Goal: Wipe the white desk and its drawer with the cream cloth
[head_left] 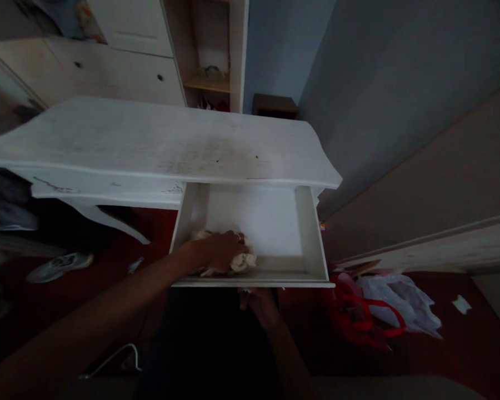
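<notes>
A white drawer (pixel 254 216) is pulled out of a white table (pixel 141 139). Inside it, at the near left corner, lies a crumpled cream cloth (pixel 244 262). My left hand (pixel 223 251) presses down over this cloth with its fingers curled round it, and a ring shows on one finger. Low at the outside of the drawer front, my right hand (pixel 261 304) has its fingers bent against the drawer, at a small pale part that may be its knob. The drawer's front edge partly hides those fingertips. The image is dim.
A red bag (pixel 358 311) and a white plastic bag (pixel 404 303) lie on the red floor to the right. On the left are a shoe (pixel 60 266) and a curved table leg (pixel 112 222). White cabinets (pixel 125 72) stand behind the table, and a wall (pixel 400 111) runs along the right.
</notes>
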Tool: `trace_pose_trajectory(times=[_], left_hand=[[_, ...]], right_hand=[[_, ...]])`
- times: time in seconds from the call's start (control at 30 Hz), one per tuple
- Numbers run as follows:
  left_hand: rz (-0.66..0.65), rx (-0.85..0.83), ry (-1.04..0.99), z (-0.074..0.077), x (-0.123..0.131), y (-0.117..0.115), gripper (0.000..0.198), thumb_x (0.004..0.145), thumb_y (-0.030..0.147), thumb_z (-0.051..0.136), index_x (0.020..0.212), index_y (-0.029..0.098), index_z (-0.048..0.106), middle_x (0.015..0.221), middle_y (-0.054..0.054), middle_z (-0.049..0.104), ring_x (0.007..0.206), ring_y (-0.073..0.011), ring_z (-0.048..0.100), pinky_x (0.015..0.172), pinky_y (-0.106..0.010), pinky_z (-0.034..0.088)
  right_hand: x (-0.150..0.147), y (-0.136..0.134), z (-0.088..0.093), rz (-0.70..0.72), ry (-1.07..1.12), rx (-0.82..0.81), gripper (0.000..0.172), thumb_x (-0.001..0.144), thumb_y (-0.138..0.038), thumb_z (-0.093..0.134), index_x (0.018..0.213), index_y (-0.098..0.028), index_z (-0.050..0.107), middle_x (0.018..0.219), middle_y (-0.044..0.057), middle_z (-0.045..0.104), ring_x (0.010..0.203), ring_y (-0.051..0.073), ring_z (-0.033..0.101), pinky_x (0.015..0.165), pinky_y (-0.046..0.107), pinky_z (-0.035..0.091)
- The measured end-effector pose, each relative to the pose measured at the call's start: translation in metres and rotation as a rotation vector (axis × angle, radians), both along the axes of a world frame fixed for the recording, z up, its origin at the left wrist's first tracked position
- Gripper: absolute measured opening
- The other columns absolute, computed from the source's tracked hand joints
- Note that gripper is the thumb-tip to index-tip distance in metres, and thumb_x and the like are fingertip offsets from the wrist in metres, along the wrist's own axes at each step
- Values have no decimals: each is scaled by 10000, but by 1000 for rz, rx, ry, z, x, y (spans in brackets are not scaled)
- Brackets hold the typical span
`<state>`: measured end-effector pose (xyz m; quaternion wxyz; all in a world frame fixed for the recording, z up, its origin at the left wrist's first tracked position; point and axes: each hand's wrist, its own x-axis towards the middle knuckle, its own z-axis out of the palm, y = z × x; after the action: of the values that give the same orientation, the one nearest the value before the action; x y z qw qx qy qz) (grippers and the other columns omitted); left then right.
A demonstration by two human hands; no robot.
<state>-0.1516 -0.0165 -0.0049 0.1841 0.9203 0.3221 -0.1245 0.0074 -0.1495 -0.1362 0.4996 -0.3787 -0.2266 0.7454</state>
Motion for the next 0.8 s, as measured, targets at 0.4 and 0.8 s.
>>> trace_pose_trajectory(times=[0.4, 0.8], left_hand=[[217, 473, 114, -6, -44, 0, 407, 884, 148, 557, 1243, 325, 633, 1381, -105, 584, 1310, -363, 467, 986, -679, 382], [520, 663, 1, -12, -29, 72, 444, 963, 139, 370, 1338, 261, 574, 1364, -175, 564, 1226, -416, 500, 843, -637, 453]], right_hand=[[6, -4, 6, -14, -99, -3, 344, 669, -507, 818, 769, -187, 742, 735, 44, 724, 474, 140, 583, 476, 282, 473], [5, -6, 18, -73, -180, 84, 272, 725, -485, 790, 794, -225, 747, 776, 58, 711, 549, 170, 591, 475, 305, 483]])
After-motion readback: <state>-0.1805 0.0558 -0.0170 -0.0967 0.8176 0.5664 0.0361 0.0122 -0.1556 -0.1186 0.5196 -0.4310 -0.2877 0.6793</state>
